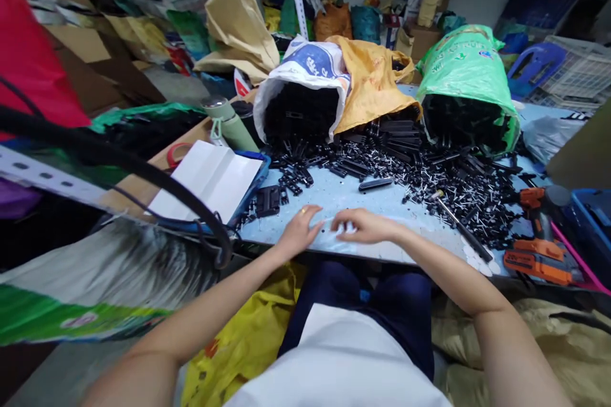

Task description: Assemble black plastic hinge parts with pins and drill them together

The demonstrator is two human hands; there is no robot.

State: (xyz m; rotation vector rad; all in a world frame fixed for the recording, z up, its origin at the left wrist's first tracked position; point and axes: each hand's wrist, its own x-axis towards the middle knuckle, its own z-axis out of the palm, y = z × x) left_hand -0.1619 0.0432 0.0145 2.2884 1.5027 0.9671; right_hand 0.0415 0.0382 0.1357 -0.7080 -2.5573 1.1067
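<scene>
Over the near edge of the light-blue tabletop (305, 202), my left hand (300, 232) has its thumb and fingers apart, with nothing seen in it. Facing it, my right hand (363, 226) curves its fingers loosely downward with gaps between them; I see nothing held there either. Just left of my left hand lies a square black plastic part (268, 201). A long black bar-shaped piece (375, 184) rests on the table beyond my right hand. Past it spreads a heap of black parts mixed with silver pins (420, 165).
White (305, 60), orange (372, 76) and green (465, 63) sacks lie behind the heap. At right are a hammer (465, 232), an orange cordless drill (541, 235) and a blue bin (592, 216). A black cable (157, 172) crosses the left, near a paper-topped tray (262, 172) and flask (229, 124).
</scene>
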